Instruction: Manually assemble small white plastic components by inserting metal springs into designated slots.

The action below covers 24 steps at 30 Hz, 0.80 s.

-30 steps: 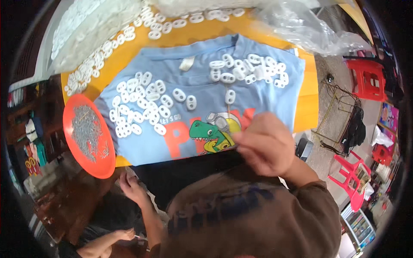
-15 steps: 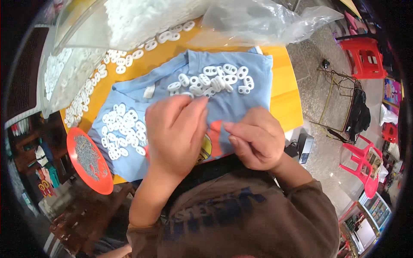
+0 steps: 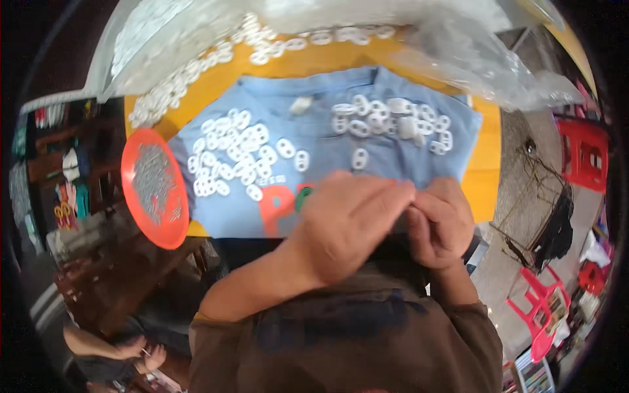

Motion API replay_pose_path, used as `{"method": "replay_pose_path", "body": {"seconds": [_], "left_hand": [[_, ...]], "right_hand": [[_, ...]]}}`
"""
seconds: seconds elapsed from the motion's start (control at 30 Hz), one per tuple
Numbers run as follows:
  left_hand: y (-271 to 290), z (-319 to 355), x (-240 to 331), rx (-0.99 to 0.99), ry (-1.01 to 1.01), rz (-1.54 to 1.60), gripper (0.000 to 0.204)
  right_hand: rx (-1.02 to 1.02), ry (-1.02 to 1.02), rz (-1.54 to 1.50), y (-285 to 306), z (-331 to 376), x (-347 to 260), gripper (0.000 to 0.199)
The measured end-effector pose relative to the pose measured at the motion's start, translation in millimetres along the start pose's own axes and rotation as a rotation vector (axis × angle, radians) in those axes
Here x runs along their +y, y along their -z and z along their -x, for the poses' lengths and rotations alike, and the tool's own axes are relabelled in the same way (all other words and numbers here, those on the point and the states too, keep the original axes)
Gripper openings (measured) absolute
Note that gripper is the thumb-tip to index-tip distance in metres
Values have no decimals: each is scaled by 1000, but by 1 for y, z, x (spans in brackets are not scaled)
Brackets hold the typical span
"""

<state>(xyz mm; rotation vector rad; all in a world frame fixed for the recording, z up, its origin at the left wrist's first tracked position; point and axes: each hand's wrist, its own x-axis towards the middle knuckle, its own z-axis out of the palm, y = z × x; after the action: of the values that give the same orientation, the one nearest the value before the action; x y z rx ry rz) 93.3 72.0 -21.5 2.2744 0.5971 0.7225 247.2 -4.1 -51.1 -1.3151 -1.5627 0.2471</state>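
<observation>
My left hand (image 3: 347, 226) and my right hand (image 3: 440, 226) meet fingertip to fingertip above the near edge of a light blue shirt (image 3: 321, 141). Both hands are closed, the right one in a pinch. Anything between the fingers is too small or hidden to make out. On the shirt lie small white oval pieces with two holes: one pile (image 3: 232, 147) at the left, another pile (image 3: 393, 118) at the right. A single white oval piece (image 3: 360, 158) lies just beyond my left hand.
A red plate (image 3: 175, 229) with many small grey metal pieces (image 3: 154, 180) sits at the table's left edge. More white ovals (image 3: 190, 75) line the far side of the yellow table (image 3: 486, 177), beside clear plastic bags (image 3: 485, 65). Another person's hands (image 3: 147, 354) show at lower left.
My left hand has moved right to meet my right hand. The view has shifted, so the table sits differently. A few white ovals now show apart, between the two piles.
</observation>
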Motion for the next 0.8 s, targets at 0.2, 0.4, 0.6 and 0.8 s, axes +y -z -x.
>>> {"method": "replay_pose_path", "body": {"seconds": [0.2,0.4,0.6,0.8], "left_hand": [[9,49,7,117,183,258,29],[26,82,11,-19,484,758,20],[28,107,9,10,831,985,21],[32,125,3,37,835,1174,13]], "right_hand": [[-104,1,60,-7,-4,-9,27],[-229,62,105,-25,-16,-30,29],[-337,43,235,-50,-37,-37,30],[-336,96,342,-64,-50,-42,26]]}}
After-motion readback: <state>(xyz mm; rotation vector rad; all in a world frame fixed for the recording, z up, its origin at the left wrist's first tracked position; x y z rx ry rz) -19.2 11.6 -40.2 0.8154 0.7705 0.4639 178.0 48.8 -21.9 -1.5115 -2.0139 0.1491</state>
